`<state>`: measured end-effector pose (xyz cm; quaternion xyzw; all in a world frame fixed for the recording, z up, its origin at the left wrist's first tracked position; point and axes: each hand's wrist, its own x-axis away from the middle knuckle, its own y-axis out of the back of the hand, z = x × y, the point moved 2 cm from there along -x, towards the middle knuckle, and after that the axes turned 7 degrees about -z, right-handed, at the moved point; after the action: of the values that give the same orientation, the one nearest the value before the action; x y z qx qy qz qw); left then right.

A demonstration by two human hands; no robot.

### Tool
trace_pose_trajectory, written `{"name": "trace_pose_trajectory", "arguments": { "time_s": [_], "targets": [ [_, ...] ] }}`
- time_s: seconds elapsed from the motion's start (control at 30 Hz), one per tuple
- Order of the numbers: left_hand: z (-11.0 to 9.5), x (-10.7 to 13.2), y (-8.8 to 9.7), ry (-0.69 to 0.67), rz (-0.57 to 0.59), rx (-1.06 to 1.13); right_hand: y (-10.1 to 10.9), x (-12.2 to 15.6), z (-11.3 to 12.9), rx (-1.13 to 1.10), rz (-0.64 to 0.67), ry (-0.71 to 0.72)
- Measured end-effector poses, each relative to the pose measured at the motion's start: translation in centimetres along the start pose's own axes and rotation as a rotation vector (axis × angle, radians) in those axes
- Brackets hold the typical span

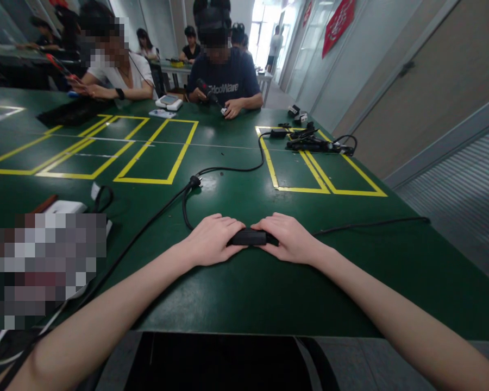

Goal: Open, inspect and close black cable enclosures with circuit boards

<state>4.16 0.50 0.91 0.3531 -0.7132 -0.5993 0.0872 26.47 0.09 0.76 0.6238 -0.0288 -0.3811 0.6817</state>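
A black power adapter brick (248,237) lies on the green table (236,282) close to the near edge. My left hand (212,239) grips its left end with fingers curled over it. My right hand (291,238) grips its right end the same way. A black cable (224,169) runs from the brick's left side in a loop and away toward a pile of black adapters (313,142). Another thin cable (370,222) leads right from under my right hand.
Yellow taped rectangles (155,152) mark the tabletop. A white box (65,207) and a cable sit at the left. Two people sit at the far side, one holding a tool (209,92). A small white device (169,101) lies near them. A grey wall runs along the right.
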Motion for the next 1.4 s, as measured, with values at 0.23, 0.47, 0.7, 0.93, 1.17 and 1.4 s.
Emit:
{"name": "trace_pose_trajectory", "arguments": {
  "time_s": [0.23, 0.47, 0.7, 0.93, 1.17, 1.4],
  "targets": [
    [-0.2, -0.1, 0.6, -0.038, 0.03, 0.003, 0.5, 0.2, 0.9, 0.03, -0.025, 0.085],
    [0.1, 0.2, 0.2, -0.07, 0.025, 0.026, 0.6, -0.2, 1.2, 0.063, -0.034, 0.082],
    [-0.2, 0.1, 0.4, -0.117, -0.073, -0.05, 0.4, 0.1, 1.2, 0.133, -0.054, 0.023],
    [-0.5, -0.1, 0.7, -0.084, -0.094, -0.071, 0.5, 0.1, 0.9, 0.127, -0.092, 0.093],
    [-1.8, -0.4, 0.3, 0.178, 0.02, -0.088, 0.5, 0.7, 1.2, 0.226, -0.166, 0.196],
    [-2.8, -0.9, -0.2, 0.216, 0.182, -0.12, 0.2, 0.1, 1.2, -0.027, -0.028, 0.042]
  ]
}}
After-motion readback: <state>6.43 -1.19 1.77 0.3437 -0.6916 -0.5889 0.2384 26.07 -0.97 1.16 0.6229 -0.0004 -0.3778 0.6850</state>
